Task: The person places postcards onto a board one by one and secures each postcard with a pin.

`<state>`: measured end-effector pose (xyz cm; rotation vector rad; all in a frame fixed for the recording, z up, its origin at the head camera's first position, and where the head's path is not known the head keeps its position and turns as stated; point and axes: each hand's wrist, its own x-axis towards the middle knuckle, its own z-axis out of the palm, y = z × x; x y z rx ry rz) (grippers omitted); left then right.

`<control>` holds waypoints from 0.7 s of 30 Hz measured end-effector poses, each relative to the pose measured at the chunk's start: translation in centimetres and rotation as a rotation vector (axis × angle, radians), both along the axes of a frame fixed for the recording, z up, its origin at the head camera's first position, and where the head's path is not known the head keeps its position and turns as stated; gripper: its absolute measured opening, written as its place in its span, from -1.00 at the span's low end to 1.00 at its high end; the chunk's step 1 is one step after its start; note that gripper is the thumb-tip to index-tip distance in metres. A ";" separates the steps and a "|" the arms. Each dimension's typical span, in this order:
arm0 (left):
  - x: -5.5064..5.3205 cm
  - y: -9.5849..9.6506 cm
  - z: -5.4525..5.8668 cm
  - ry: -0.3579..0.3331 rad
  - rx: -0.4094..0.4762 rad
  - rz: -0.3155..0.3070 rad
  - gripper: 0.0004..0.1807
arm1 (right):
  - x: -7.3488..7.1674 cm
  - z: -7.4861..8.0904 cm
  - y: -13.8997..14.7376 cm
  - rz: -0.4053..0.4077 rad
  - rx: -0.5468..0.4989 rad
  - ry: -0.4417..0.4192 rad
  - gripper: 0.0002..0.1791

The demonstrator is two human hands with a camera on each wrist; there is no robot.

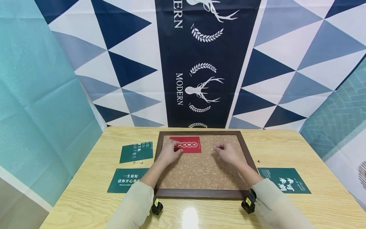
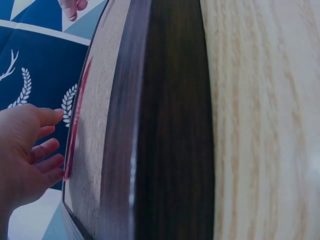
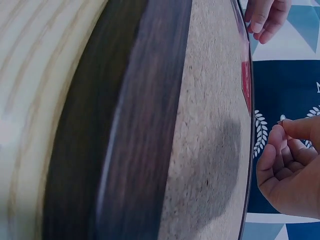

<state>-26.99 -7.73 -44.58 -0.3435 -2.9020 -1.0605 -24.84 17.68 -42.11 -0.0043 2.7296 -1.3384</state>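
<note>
A red card (image 1: 187,145) with printed characters lies at the upper left of a cork board (image 1: 197,171) in a dark wooden frame (image 1: 200,193). My left hand (image 1: 169,154) is over the card's left side, fingers spread and loosely bent; in the left wrist view the hand (image 2: 27,155) appears beside the card's edge (image 2: 77,122). To the right of the card, my right hand (image 1: 228,153) is above the cork. Its thumb and index finger pinch a small thumbtack (image 3: 283,118) with a pale, shiny head, seen in the right wrist view.
Two green cards, an upper one (image 1: 136,152) and a lower one (image 1: 127,180), lie left of the board. Another green card (image 1: 284,180) lies to its right. Small tacks sit on the wooden table (image 1: 85,197), including a left one (image 1: 141,162) and a right one (image 1: 259,161).
</note>
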 end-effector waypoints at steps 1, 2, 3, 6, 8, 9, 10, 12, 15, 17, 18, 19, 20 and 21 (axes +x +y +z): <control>0.0 0.0 0.0 0.005 -0.001 -0.003 -0.62 | 0.0 0.0 -0.1 0.004 -0.012 0.000 -0.73; 0.1 0.0 0.0 0.009 0.000 -0.007 -0.62 | 0.0 0.0 -0.2 0.005 -0.025 -0.004 -0.74; 0.0 0.0 0.0 0.013 0.001 -0.011 -0.62 | 0.0 0.0 -0.2 0.008 -0.029 -0.005 -0.74; 0.1 0.0 0.0 0.023 -0.001 -0.027 -0.63 | 0.0 0.0 -0.4 0.007 -0.035 -0.010 -0.75; 0.1 0.1 0.0 0.019 -0.002 -0.031 -0.63 | 0.0 -0.1 -0.5 0.002 -0.028 -0.016 -0.75; 0.1 0.1 0.0 0.017 -0.007 -0.032 -0.63 | 0.0 -0.1 -0.6 0.007 -0.020 -0.011 -0.75; 0.1 0.1 -0.1 0.015 -0.014 -0.031 -0.63 | -0.1 -0.1 -0.6 0.004 -0.018 -0.013 -0.75; 0.1 0.2 -0.1 0.009 -0.024 -0.027 -0.64 | -0.1 -0.2 -0.8 0.004 -0.008 -0.012 -0.75; 0.2 0.3 -0.1 0.000 -0.032 -0.020 -0.64 | -0.2 -0.3 -0.9 0.011 0.013 -0.016 -0.74; 0.2 0.4 0.0 -0.007 -0.035 -0.015 -0.64 | -0.2 -0.3 -1.0 0.010 0.016 -0.026 -0.74; 0.2 0.4 0.0 -0.008 -0.036 -0.014 -0.64 | -0.3 -0.3 -1.0 0.010 0.014 -0.032 -0.73; 0.2 0.4 0.0 -0.009 -0.038 -0.013 -0.64 | -0.2 -0.3 -1.1 0.007 0.013 -0.039 -0.73; 0.2 0.4 0.0 -0.012 -0.036 -0.011 -0.64 | -0.2 -0.3 -1.1 0.006 0.010 -0.046 -0.74; 0.2 0.4 0.0 -0.014 -0.036 -0.011 -0.64 | -0.2 -0.3 -1.2 0.007 0.009 -0.046 -0.74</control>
